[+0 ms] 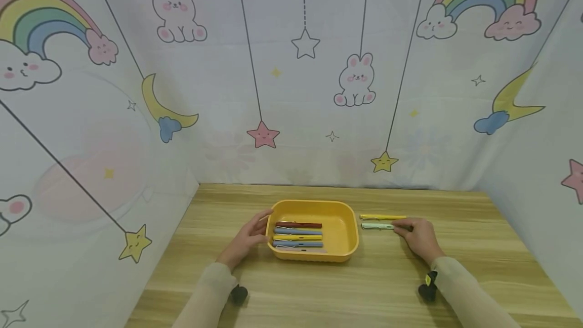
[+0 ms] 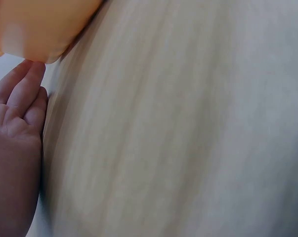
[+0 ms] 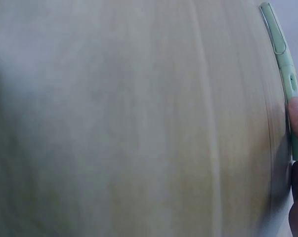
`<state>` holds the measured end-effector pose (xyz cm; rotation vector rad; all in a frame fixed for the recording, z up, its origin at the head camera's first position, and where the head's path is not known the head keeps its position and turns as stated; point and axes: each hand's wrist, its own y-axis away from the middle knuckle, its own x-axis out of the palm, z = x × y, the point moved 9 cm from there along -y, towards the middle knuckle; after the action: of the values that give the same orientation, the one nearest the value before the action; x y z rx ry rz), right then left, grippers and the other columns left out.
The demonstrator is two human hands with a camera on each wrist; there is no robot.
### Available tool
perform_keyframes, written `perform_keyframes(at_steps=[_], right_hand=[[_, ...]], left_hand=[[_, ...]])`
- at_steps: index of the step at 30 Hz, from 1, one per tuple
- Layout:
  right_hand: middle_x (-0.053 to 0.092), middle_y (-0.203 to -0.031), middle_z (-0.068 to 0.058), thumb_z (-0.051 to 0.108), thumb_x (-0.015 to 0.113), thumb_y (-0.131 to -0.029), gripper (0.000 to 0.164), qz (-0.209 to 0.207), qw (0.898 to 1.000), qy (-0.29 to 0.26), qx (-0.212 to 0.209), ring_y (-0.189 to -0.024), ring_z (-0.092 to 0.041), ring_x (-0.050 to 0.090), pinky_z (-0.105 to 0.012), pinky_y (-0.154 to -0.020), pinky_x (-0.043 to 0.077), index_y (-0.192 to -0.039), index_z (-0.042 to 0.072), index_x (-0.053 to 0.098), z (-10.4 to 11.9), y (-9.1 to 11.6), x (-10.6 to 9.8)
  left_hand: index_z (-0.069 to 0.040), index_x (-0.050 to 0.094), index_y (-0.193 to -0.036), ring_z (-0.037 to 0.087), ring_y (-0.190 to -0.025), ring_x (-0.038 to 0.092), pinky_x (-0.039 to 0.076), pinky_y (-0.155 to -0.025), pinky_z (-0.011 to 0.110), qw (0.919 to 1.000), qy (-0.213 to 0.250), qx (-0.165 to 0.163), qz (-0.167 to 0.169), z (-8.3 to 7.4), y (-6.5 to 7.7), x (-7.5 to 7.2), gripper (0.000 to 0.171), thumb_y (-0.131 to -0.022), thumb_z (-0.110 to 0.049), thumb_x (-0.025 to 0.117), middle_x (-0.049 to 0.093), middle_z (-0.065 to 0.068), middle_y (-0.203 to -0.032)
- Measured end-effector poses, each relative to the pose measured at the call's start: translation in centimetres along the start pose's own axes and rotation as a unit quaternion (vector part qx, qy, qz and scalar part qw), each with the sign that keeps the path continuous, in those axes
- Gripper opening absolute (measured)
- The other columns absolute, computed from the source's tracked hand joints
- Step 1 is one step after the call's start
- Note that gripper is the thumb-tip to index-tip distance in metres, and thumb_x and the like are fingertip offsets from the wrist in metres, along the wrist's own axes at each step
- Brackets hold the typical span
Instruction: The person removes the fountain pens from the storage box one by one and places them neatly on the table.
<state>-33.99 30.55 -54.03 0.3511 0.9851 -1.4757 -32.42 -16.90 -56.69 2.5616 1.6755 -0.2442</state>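
Note:
A yellow plastic tray [image 1: 337, 257] holds several capped pens lying side by side: a dark red pen [image 1: 300, 225], a yellow pen [image 1: 298, 237], two blue ones and a pale pink pen [image 1: 302, 250] nearest the front wall. My left hand [image 1: 246, 239] rests against the tray's left end with its fingers extended; in the left wrist view the fingertips meet the tray's outer wall [image 2: 45, 29]. Right of the tray, my right hand [image 1: 420, 237] pinches the end of a mint-green pen [image 1: 375, 226] between thumb and fingers. The pen's clip and cap [image 3: 275, 34] point away from the hand.
Another yellow pen [image 1: 382, 216] lies on the wood-grain table [image 1: 346, 292] just behind the green one. Printed cloth walls [image 1: 291, 161] rise at the table's back and both sides. A dark device [image 1: 428, 287] is strapped to the right wrist.

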Motion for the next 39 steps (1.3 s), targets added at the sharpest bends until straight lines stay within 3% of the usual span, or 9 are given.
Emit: perform_keyframes(at_steps=[10, 19, 25, 31, 39], right_hand=[[0.079, -0.105, -0.018, 0.004, 0.082, -0.088, 0.017, 0.001, 1.0, 0.0, 0.006, -0.101, -0.043, 0.075, -0.059, -0.087, 0.059, -0.105, 0.003, 0.083, 0.1, -0.1, -0.5], [0.07, -0.128, -0.027, 0.009, 0.075, -0.096, 0.031, 0.02, 0.996, -0.042, 0.073, -0.123, -0.054, 0.062, -0.063, -0.099, 0.053, -0.126, 0.002, 0.075, 0.3, -0.3, -1.3], [0.073, -0.128, -0.021, 0.011, 0.075, -0.097, 0.038, 0.028, 0.994, -0.081, 0.063, -0.12, -0.041, 0.069, -0.049, -0.097, 0.058, -0.133, -0.001, 0.07, 2.0, -1.1, -0.6], [0.071, -0.132, -0.02, 0.007, 0.075, -0.097, 0.043, 0.051, 0.987, -0.142, 0.051, -0.121, -0.038, 0.069, -0.032, -0.094, 0.06, -0.137, -0.003, 0.066, 4.9, -1.9, 0.9], [0.07, -0.132, -0.025, 0.006, 0.072, -0.098, 0.04, 0.068, 0.977, -0.196, 0.039, -0.121, -0.039, 0.069, -0.029, -0.092, 0.06, -0.137, -0.003, 0.067, 8.4, -3.1, 2.7]], left_hand=[[-0.022, 0.036, -0.163, 0.039, -0.153, 0.037, 0.027, -0.125, 0.056, 1.0, 0.001, 0.001, -0.005, -0.2, 0.0, 0.1, 0.074, -0.097, -0.009, 0.067, 0.033, 0.017, -0.169], [-0.023, 0.036, -0.163, 0.039, -0.153, 0.038, 0.029, -0.124, 0.056, 1.0, 0.001, 0.0, -0.007, 0.1, 0.0, 0.1, 0.075, -0.097, -0.009, 0.068, 0.034, 0.017, -0.169], [-0.024, 0.037, -0.163, 0.038, -0.153, 0.038, 0.029, -0.124, 0.056, 1.0, 0.005, -0.001, -0.006, 0.1, -0.1, -0.1, 0.075, -0.097, -0.009, 0.068, 0.034, 0.017, -0.169], [-0.023, 0.036, -0.164, 0.038, -0.153, 0.038, 0.028, -0.124, 0.056, 1.0, 0.006, 0.001, -0.004, 0.0, 0.0, -0.2, 0.075, -0.098, -0.008, 0.068, 0.033, 0.017, -0.169], [-0.024, 0.036, -0.163, 0.037, -0.153, 0.037, 0.027, -0.125, 0.056, 1.0, 0.005, -0.001, -0.004, 0.0, 0.0, 0.0, 0.074, -0.098, -0.008, 0.067, 0.033, 0.014, -0.169]])
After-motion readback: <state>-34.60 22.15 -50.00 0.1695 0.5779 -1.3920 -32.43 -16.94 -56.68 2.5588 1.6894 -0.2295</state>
